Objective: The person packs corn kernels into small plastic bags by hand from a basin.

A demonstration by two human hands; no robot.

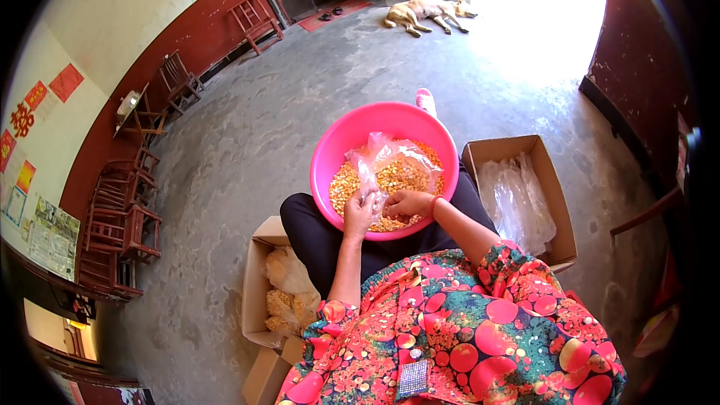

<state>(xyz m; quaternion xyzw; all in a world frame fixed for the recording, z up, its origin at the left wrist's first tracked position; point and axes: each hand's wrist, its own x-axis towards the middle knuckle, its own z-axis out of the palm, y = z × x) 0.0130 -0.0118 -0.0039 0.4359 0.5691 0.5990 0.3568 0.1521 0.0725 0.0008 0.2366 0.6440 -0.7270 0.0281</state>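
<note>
Grey floor (247,127) spreads all around the basin (326,161), and that pink basin is where it's all happening, resting across the dark-clad legs (307,229) beneath it. Just right of the basin, the right box (555,202), open-topped, with a heap of clear bags (514,202) inside; they look flat and unfilled from here, so by my reading that side is the part not yet used. Down to the left of the basin, the left box (255,292), and here's the tally so far: bulging bags (289,300), yellow showing through the plastic, which I'd call the finished portion, though how many lie in there I can't count.

Now over the basin itself: one thin, see-through bag (373,159) lies crumpled across the contents, not looking full, so this one seems a unit in progress. The left hand (361,211), on the basin's near side, has the bag's near end gathered in its fingers. The right hand (409,204) sits beside it, inside the basin's near rim, fingers bent down; whether it grips plastic or grain, I can't tell. And smallest of all, the kernels (342,184), yellow-orange, loose across the basin's bottom: plenty there, so a good deal looks left to go.
</note>
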